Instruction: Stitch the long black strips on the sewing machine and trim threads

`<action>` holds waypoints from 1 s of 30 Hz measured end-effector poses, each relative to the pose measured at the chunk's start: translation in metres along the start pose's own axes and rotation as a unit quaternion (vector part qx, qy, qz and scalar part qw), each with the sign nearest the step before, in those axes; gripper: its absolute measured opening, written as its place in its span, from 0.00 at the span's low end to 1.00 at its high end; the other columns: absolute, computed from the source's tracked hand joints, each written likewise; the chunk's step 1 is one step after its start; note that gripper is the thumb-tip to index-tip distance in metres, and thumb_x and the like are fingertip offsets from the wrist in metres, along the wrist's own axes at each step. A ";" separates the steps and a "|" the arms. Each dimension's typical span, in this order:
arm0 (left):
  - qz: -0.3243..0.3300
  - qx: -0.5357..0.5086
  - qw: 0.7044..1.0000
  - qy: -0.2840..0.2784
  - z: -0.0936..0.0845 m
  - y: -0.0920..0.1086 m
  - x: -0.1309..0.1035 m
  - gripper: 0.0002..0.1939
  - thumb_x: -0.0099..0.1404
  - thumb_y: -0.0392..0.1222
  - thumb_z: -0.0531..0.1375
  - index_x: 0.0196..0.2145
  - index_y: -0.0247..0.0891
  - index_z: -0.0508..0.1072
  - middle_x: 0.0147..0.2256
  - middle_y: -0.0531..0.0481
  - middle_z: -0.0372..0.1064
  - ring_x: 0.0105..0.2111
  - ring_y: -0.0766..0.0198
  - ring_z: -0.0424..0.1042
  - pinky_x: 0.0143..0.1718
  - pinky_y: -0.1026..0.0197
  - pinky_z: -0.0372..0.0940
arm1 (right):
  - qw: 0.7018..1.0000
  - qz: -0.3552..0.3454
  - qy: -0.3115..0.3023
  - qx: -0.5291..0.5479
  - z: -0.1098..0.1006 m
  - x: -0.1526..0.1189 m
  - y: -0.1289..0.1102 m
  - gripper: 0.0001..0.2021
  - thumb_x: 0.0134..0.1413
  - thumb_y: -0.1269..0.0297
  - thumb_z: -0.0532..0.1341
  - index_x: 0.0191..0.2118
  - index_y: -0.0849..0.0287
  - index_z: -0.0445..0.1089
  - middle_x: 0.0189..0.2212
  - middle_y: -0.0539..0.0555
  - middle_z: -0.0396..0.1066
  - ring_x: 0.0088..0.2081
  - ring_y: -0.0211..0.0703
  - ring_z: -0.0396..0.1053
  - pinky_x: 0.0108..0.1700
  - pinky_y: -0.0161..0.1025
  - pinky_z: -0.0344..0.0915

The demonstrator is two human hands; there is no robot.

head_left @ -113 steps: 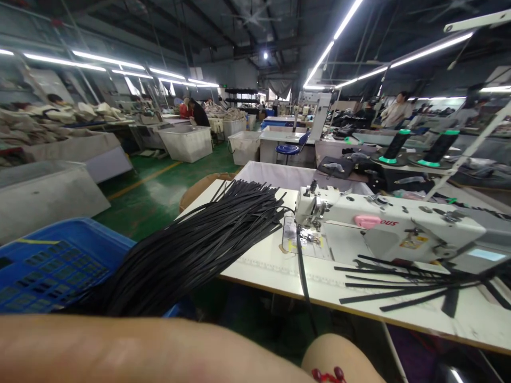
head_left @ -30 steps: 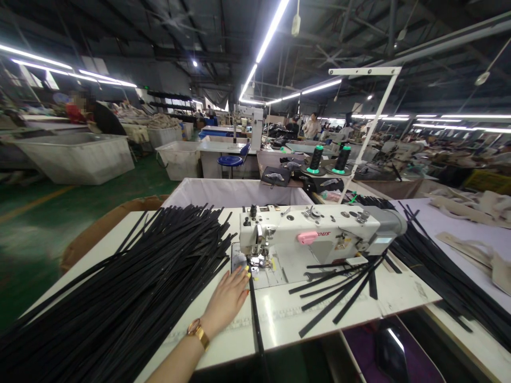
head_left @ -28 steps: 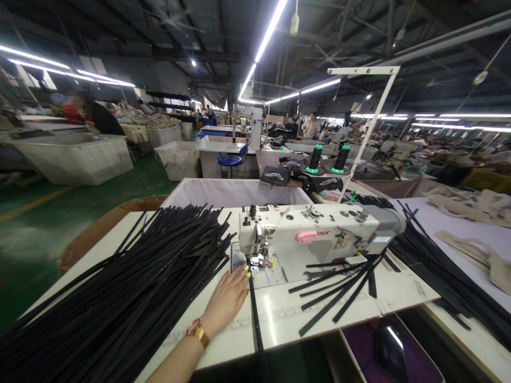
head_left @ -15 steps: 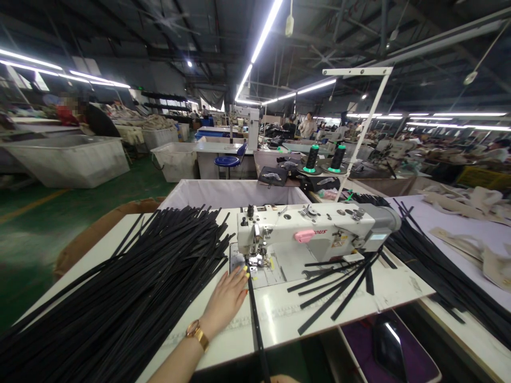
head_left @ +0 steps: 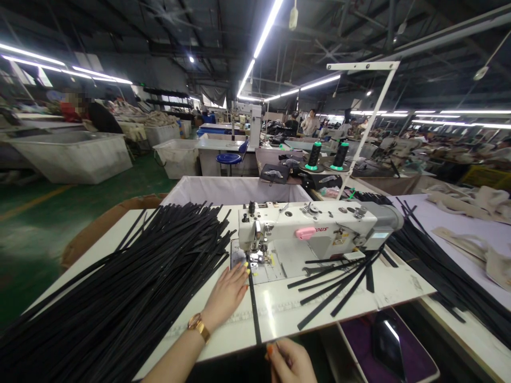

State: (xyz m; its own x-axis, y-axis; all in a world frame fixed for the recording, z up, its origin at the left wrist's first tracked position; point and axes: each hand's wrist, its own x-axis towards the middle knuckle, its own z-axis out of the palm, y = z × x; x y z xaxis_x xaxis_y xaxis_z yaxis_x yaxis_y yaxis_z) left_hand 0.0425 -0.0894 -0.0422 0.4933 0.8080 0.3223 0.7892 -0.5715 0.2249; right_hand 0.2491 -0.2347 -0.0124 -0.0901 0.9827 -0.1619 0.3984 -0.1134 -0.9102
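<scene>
- Left hand [head_left: 227,295]: open and palm down, fingertips on the black strip [head_left: 254,314] beside the needle area of the sewing machine [head_left: 281,221];
- Right hand [head_left: 290,363]: at bottom centre, fingers curled closed near the front edge of the table [head_left: 223,340]; cannot tell whether it grips the strip;
- The strip: runs from the machine to the table's front edge;
- Strip pile [head_left: 151,266]: left of the frame;
- Loose strips [head_left: 319,314]: right of centre, on the table.

Dark glossy phone [head_left: 388,346] in purple-lined tray [head_left: 357,336], lower right. Beige fabric pieces [head_left: 463,246] on pale table [head_left: 423,219], far right. Blue stool [head_left: 229,158] near whitish bin [head_left: 179,161]; larger bin [head_left: 75,158] farther left. Person [head_left: 310,125] in background. Tube lights [head_left: 268,29] overhead.
</scene>
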 end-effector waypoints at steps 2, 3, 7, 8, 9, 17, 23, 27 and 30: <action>-0.003 -0.004 1.000 -0.001 -0.001 0.001 0.000 0.20 0.72 0.41 0.51 0.59 0.41 0.67 0.62 0.46 0.61 0.64 0.51 0.57 0.63 0.40 0.54 | 0.995 -0.060 0.023 -0.079 -0.014 0.015 -0.014 0.26 0.64 0.46 0.49 0.22 0.58 0.65 0.16 0.48 0.64 0.22 0.36 0.63 0.29 0.32 0.56; -0.005 -0.004 1.000 -0.001 -0.001 0.001 0.001 0.20 0.72 0.41 0.51 0.59 0.41 0.67 0.62 0.46 0.61 0.64 0.51 0.57 0.63 0.40 0.54 | 0.987 -0.088 0.046 -0.124 -0.020 0.024 -0.019 0.23 0.65 0.51 0.50 0.23 0.58 0.65 0.18 0.48 0.66 0.24 0.36 0.64 0.30 0.31 0.56; -0.010 0.002 1.000 -0.008 -0.002 0.002 0.001 0.20 0.72 0.42 0.51 0.59 0.41 0.66 0.62 0.46 0.61 0.64 0.51 0.56 0.63 0.40 0.54 | 0.941 -0.162 0.109 -0.277 -0.024 0.063 -0.018 0.14 0.64 0.63 0.52 0.28 0.58 0.68 0.23 0.50 0.71 0.26 0.37 0.67 0.30 0.32 0.55; -0.011 0.002 1.000 -0.010 -0.002 0.002 0.001 0.20 0.72 0.42 0.51 0.60 0.41 0.66 0.62 0.46 0.61 0.64 0.51 0.56 0.63 0.41 0.54 | 0.934 -0.169 0.112 -0.295 -0.022 0.071 -0.015 0.13 0.63 0.65 0.53 0.29 0.58 0.69 0.24 0.51 0.73 0.27 0.38 0.69 0.31 0.33 0.55; -0.012 0.002 1.000 -0.013 -0.003 0.002 0.001 0.20 0.72 0.42 0.51 0.60 0.41 0.66 0.62 0.46 0.61 0.64 0.52 0.56 0.63 0.41 0.54 | 0.929 -0.173 0.113 -0.306 -0.020 0.076 -0.011 0.12 0.63 0.66 0.53 0.30 0.58 0.70 0.24 0.51 0.73 0.28 0.39 0.70 0.31 0.33 0.54; -0.016 -0.008 1.000 -0.014 -0.005 0.003 0.002 0.21 0.72 0.41 0.51 0.61 0.42 0.65 0.63 0.47 0.60 0.64 0.53 0.56 0.64 0.42 0.52 | 0.909 -0.198 0.118 -0.347 -0.012 0.078 0.010 0.12 0.64 0.66 0.51 0.32 0.58 0.70 0.26 0.53 0.73 0.30 0.41 0.71 0.32 0.35 0.52; -0.014 -0.008 1.000 -0.018 -0.001 0.001 0.002 0.21 0.72 0.41 0.51 0.61 0.40 0.64 0.63 0.47 0.60 0.64 0.54 0.55 0.64 0.42 0.52 | 0.902 -0.209 0.126 -0.357 -0.011 0.081 0.012 0.12 0.64 0.66 0.52 0.31 0.57 0.69 0.25 0.51 0.73 0.29 0.41 0.71 0.32 0.36 0.52; -0.016 -0.005 1.000 -0.016 0.002 -0.001 0.002 0.21 0.71 0.40 0.52 0.60 0.40 0.65 0.63 0.46 0.60 0.64 0.54 0.55 0.64 0.42 0.52 | 0.900 -0.215 0.131 -0.356 -0.012 0.083 0.014 0.12 0.64 0.65 0.52 0.32 0.57 0.69 0.25 0.51 0.73 0.28 0.42 0.71 0.31 0.36 0.53; -0.019 -0.004 1.000 -0.022 0.004 -0.003 0.004 0.21 0.71 0.39 0.52 0.60 0.39 0.65 0.63 0.46 0.60 0.64 0.54 0.55 0.63 0.42 0.53 | 0.899 -0.219 0.131 -0.355 -0.012 0.082 0.014 0.11 0.63 0.66 0.52 0.32 0.56 0.69 0.25 0.51 0.73 0.28 0.42 0.71 0.31 0.36 0.53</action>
State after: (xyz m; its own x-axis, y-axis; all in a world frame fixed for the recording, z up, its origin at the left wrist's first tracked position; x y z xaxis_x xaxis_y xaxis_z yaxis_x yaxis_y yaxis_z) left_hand 0.0437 -0.0835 -0.0452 0.4783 0.8348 0.2727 0.8048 -0.5410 0.2444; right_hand 0.2587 -0.1537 -0.0340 -0.1988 0.9214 0.3340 0.8676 0.3239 -0.3774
